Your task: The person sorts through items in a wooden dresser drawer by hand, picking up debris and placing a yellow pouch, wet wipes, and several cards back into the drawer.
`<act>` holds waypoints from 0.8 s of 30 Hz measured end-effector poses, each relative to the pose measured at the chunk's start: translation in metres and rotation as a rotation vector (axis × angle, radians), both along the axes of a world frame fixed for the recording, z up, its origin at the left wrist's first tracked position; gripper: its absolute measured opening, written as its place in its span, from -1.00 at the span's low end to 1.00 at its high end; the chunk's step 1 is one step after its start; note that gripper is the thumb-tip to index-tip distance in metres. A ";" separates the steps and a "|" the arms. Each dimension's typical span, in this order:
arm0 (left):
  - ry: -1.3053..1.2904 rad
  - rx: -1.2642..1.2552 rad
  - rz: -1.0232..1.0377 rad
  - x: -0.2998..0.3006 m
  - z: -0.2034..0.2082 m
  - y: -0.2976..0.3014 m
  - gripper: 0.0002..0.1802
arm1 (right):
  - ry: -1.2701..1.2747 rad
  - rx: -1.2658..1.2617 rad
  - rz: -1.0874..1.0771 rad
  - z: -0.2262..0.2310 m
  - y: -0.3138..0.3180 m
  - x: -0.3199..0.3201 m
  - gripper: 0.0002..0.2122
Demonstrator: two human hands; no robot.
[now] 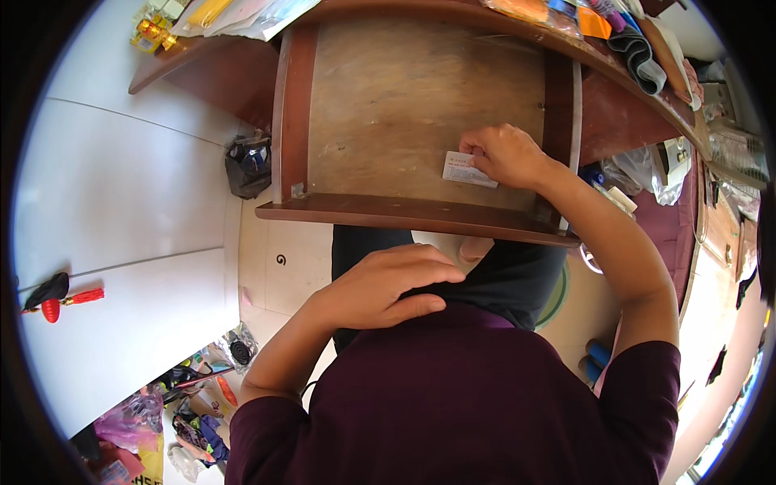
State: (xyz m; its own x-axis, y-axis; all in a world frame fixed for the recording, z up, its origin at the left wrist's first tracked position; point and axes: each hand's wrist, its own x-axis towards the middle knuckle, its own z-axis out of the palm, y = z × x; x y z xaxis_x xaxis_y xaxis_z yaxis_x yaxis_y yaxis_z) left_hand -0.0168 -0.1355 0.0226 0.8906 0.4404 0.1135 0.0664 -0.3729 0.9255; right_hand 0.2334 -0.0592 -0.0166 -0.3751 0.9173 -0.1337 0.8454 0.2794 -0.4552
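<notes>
A pulled-out wooden drawer [364, 208] with a scuffed brown bottom lies before me. Inside it, toward the near right, my right hand [505, 156] pinches a small white card [469, 171] with reddish print by its upper right part. The card is at or just above the drawer bottom; I cannot tell if it touches. My left hand [388, 283] hovers over my lap, just outside the drawer front. Its fingers are stretched out, the thumb is apart from them, and nothing is in it.
Above the drawer, the desk top [453, 12] bears papers, pouches and a folded grey cloth [638, 61]. A black bag [247, 166] hangs left of the drawer, beside white cabinet doors [137, 178]. Bags and clutter [194, 428] lie at the lower left. Blue dumbbell-like cylinders [596, 356] sit at the right.
</notes>
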 end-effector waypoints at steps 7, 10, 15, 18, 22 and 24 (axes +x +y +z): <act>-0.023 -0.024 0.153 -0.040 -0.004 0.009 -0.71 | 0.025 -0.169 0.035 -0.008 0.012 -0.026 -0.87; -0.051 -0.017 0.178 -0.048 0.000 0.014 -0.72 | 0.041 -0.187 0.102 -0.013 0.023 -0.045 -0.87; -0.091 0.003 0.244 -0.059 0.003 0.016 -0.74 | 0.069 -0.207 0.187 -0.014 0.033 -0.069 -0.84; -0.122 -0.025 0.282 -0.064 0.003 0.016 -0.75 | 0.050 -0.229 0.226 -0.012 0.040 -0.079 -0.83; -0.142 0.009 0.313 -0.067 0.004 0.021 -0.76 | 0.096 -0.202 0.272 -0.021 0.046 -0.085 -0.83; -0.082 0.023 0.346 -0.069 0.006 0.026 -0.77 | 0.122 -0.201 0.286 -0.027 0.048 -0.084 -0.84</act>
